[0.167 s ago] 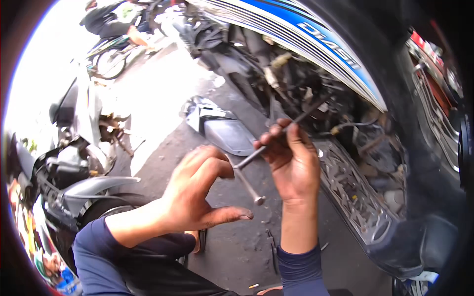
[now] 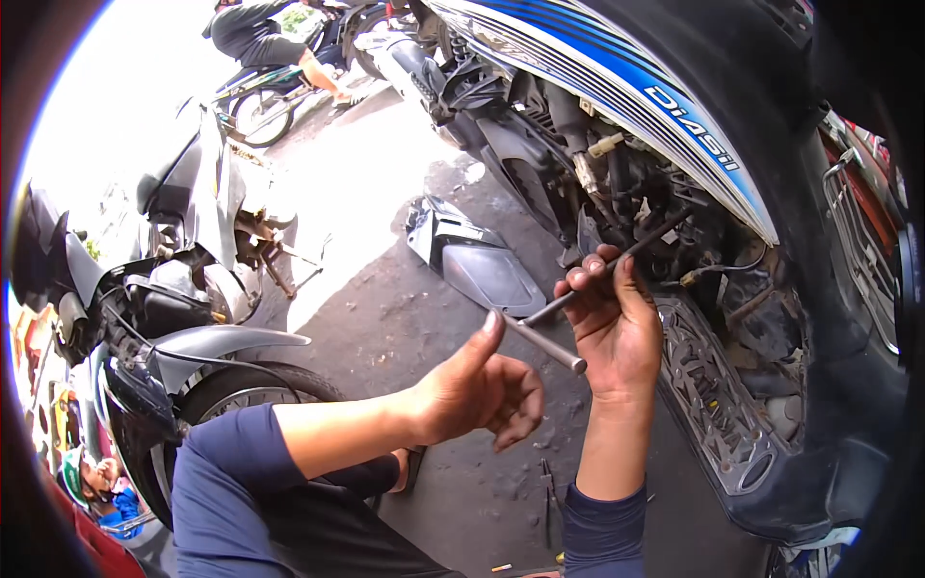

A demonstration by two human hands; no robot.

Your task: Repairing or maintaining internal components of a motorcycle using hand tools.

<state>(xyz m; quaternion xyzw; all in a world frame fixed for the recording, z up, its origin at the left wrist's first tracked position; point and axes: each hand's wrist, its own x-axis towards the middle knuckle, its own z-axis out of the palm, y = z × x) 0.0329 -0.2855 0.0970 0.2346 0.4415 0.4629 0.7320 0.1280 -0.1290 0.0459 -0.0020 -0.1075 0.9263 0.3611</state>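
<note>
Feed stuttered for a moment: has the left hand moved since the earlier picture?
Yes. The left hand has dropped lower and away from the grey panel on the ground, only its thumb touching the metal rod.

A detached grey body panel [image 2: 479,260] lies on the concrete floor [image 2: 385,318]; a grey scooter [image 2: 183,318] stands left.

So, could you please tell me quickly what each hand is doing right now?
Left hand: loosely curled, thumb tip touching the crossbar end of the T-handle wrench, not gripping it.
Right hand: closed around the wrench shaft.
</note>
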